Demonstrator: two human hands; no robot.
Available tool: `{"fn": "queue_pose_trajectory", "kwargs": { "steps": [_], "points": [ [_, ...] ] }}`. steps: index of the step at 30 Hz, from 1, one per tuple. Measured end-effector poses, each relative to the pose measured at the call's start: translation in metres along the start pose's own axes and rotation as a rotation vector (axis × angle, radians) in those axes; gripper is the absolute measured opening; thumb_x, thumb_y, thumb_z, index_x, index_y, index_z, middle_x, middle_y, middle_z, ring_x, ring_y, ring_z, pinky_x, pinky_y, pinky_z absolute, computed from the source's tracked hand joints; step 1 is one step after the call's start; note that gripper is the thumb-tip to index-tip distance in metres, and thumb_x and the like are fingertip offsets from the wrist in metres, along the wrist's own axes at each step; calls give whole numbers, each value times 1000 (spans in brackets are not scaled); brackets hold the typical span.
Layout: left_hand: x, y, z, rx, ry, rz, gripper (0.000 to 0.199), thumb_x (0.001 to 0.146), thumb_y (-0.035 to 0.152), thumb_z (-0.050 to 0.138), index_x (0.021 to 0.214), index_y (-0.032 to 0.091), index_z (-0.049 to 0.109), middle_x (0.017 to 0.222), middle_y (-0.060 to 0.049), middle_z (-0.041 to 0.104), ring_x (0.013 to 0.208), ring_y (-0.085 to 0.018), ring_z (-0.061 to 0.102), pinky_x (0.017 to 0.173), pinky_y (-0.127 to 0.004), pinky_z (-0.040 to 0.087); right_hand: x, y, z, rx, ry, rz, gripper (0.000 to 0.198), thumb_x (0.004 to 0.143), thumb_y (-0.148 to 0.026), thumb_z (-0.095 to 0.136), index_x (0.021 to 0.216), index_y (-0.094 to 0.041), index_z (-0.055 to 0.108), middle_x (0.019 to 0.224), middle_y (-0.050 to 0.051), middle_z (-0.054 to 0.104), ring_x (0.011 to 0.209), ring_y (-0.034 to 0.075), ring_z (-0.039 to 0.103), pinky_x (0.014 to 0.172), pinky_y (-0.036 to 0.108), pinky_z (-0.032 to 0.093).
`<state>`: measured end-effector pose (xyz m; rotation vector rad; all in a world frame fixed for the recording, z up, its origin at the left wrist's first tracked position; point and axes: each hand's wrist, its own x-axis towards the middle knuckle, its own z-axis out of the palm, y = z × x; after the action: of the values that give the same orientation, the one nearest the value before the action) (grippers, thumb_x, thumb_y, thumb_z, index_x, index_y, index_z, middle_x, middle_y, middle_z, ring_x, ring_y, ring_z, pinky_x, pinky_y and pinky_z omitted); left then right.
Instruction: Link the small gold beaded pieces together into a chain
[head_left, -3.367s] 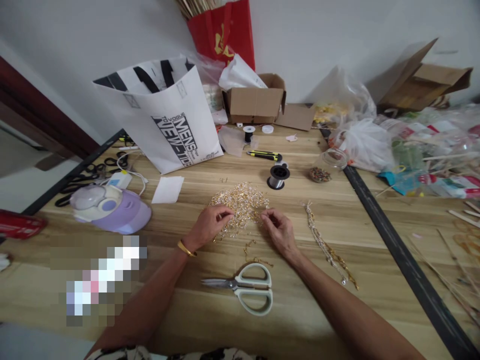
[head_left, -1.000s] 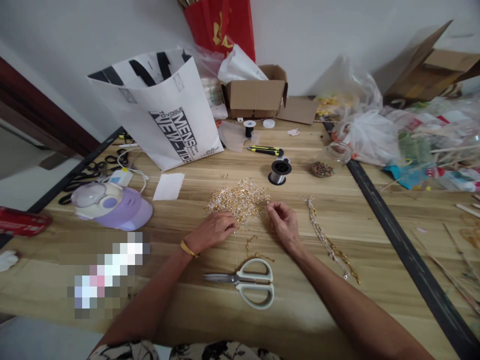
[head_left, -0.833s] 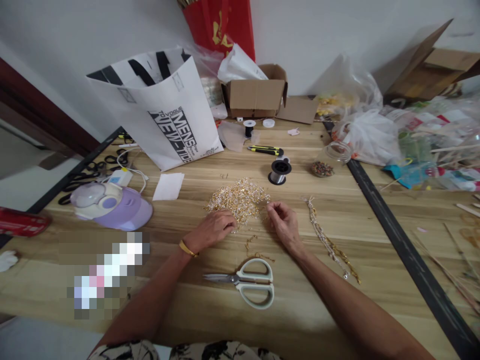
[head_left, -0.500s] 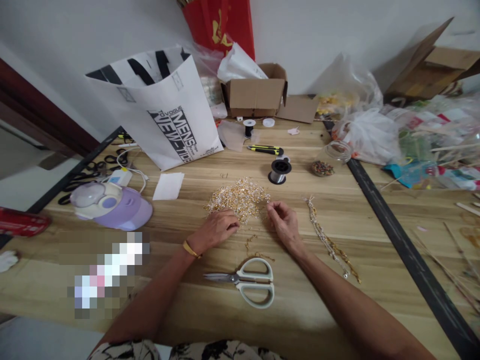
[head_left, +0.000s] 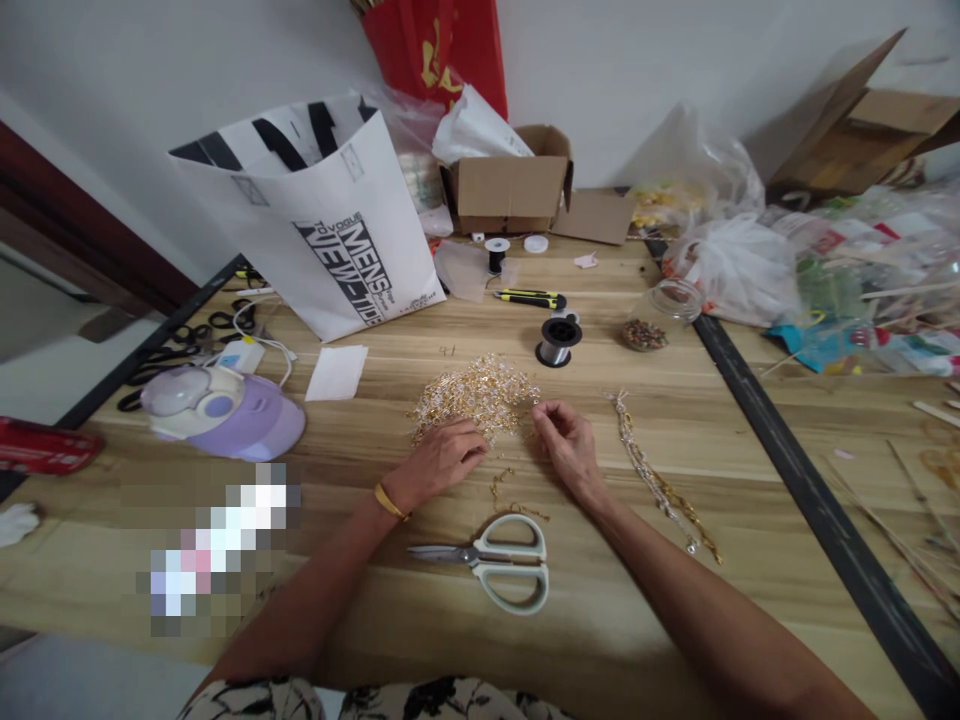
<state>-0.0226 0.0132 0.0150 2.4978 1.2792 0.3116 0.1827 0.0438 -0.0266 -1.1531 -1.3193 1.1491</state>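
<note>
A pile of small gold and clear beads (head_left: pixel 480 388) lies on the wooden table. At its near edge rests my left hand (head_left: pixel 448 455), fingers curled together and tips turned down; whatever they hold is hidden. My right hand (head_left: pixel 566 445) is just right of the pile, thumb and forefinger pinched over something too small to make out. Below and between the hands lies a short gold chain (head_left: pixel 499 487). White-handled scissors (head_left: pixel 480 558) lie nearer to me, blades pointing left. Right of my right forearm are gold and silver bead strands (head_left: pixel 651 480).
Behind the pile are a wire spool (head_left: pixel 556 345), a yellow-black utility knife (head_left: pixel 529 298) and a jar of dark beads (head_left: pixel 651 325). A white paper bag (head_left: pixel 330 230) stands back left, above a purple cup-like object (head_left: pixel 240 415). Plastic bags (head_left: pixel 742 265) crowd the right.
My left hand has shifted slightly to the right along the near edge of the pile. My right hand stays almost where it was, still pinched.
</note>
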Motion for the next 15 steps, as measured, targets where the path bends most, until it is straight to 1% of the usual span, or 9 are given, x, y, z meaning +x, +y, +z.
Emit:
{"fn": "queue_pose_trajectory", "kwargs": {
  "steps": [5,15],
  "points": [
    [3,6,6,7,-27,49,17,90,19,50,83,14,64,87,-6,60,86,-18,53,81,-30,40,0,-1,0,-1,1,-6,23,80,-40,59,77,-17,56,61,-1,51,54,11,46,46,21,35],
    [5,10,7,49,-31,83,21,93,19,44,83,14,61,87,-6,59,86,-18,51,79,-31,39,0,-1,0,-11,-2,-5,24,80,-42,59,77,-18,57,61,-2,52,53,11,45,45,21,34]
  ]
}}
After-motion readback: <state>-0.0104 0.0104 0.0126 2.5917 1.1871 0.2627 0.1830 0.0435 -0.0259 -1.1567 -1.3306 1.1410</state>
